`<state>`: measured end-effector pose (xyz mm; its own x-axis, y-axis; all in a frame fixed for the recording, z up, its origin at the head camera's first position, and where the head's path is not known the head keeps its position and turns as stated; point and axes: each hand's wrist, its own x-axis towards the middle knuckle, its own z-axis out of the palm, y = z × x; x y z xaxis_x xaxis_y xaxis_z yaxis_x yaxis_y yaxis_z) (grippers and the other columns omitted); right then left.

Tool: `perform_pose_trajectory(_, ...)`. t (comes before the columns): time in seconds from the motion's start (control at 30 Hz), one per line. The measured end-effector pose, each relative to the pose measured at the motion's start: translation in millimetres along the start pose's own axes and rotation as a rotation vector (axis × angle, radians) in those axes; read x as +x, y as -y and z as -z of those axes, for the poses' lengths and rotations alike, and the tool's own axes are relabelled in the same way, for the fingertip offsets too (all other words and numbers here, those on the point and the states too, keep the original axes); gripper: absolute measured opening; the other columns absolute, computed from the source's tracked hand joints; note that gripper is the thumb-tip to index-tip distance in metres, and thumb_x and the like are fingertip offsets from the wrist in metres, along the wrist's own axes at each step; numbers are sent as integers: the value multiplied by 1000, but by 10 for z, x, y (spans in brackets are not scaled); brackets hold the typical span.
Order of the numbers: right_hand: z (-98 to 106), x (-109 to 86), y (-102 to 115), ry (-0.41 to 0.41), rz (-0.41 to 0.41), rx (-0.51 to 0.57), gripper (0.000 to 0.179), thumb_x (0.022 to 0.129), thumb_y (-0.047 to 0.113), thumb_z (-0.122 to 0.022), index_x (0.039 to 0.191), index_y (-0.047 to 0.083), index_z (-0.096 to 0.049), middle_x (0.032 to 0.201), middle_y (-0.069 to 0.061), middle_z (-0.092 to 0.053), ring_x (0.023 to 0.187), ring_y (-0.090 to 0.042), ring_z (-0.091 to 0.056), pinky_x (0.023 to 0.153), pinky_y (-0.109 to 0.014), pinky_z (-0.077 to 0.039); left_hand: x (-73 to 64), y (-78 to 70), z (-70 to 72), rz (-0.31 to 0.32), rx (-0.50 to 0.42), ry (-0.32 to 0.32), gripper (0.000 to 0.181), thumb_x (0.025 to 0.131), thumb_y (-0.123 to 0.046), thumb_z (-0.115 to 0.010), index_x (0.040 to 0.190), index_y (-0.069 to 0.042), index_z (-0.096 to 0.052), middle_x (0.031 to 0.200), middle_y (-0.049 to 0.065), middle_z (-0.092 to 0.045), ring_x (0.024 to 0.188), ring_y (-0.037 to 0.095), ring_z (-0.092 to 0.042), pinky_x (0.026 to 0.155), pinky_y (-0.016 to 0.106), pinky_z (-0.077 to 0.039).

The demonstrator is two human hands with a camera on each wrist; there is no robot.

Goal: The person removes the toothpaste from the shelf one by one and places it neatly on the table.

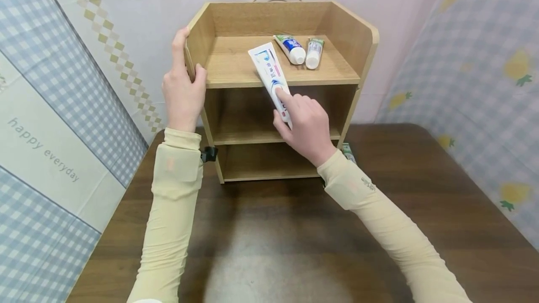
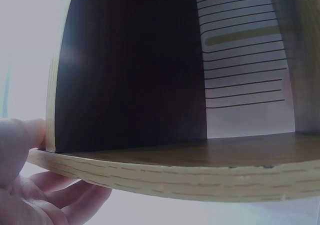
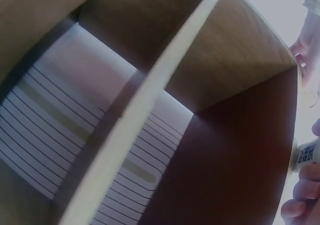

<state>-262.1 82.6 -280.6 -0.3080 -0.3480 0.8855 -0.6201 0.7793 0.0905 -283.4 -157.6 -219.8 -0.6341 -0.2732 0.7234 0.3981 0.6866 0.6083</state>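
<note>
My left hand (image 1: 183, 95) grips the left side panel of a small wooden shelf (image 1: 236, 67), thumb on the inner side and fingers outside. In the left wrist view, the left hand (image 2: 42, 195) holds the board's edge at a corner. My right hand (image 1: 306, 125) holds a white toothpaste tube (image 1: 265, 65) by its lower end, index finger laid along it. The tube slants over the top shelf's front edge, its flat end toward the back. Behind it, a blue-and-green toothpaste tube (image 1: 289, 48) and a smaller white-and-green tube (image 1: 314, 54) lie on the top shelf, caps forward.
The shelf has two lower compartments and stands on a dark brown table (image 1: 261, 237). A green packaged item (image 1: 347, 152) peeks out beside its right foot. Behind is a pale wall cloth; checked curtains (image 1: 476, 88) hang on both sides.
</note>
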Motion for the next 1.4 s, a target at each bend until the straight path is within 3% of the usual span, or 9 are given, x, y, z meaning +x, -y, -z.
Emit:
perform_pose_trajectory(0.3,101,-277,-38,-25,-17,79,38,87,18,-63,124,5,-62,73,-11,-60,60,-22,-50,55,-31,-39,1,-9,-5,0,0,0,61,91,-13,-46,143,-43,-34,102,23,-68,71,32,-52,66,37,-42)
perform_pose_trajectory(0.73,289,-413,-59,-101,-5,109,35,85,12,-61,118,4,-65,69,-11,-58,58,-23,-48,55,-34,-39,-6,-2,-7,5,4,-6,61,91,-13,-46,143,-44,-34,106,22,-68,73,33,-53,68,41,-43)
perform_pose_trajectory(1.1,484,-730,-95,-81,-10,107,32,90,19,-53,116,4,-66,66,-8,-54,55,-21,-43,54,-33,-34,-10,-8,-11,-2,-2,-2,61,91,-13,-46,143,-42,-34,101,24,-67,70,33,-51,65,37,-41)
perform_pose_trajectory(1.4,572,-963,-200,-41,-70,100,35,92,23,-52,118,5,-66,80,-13,-68,60,-23,-52,57,-35,-40,-9,-13,-4,-4,-2,-9,61,91,-12,-45,143,-42,-34,102,23,-68,71,34,-53,66,38,-43)
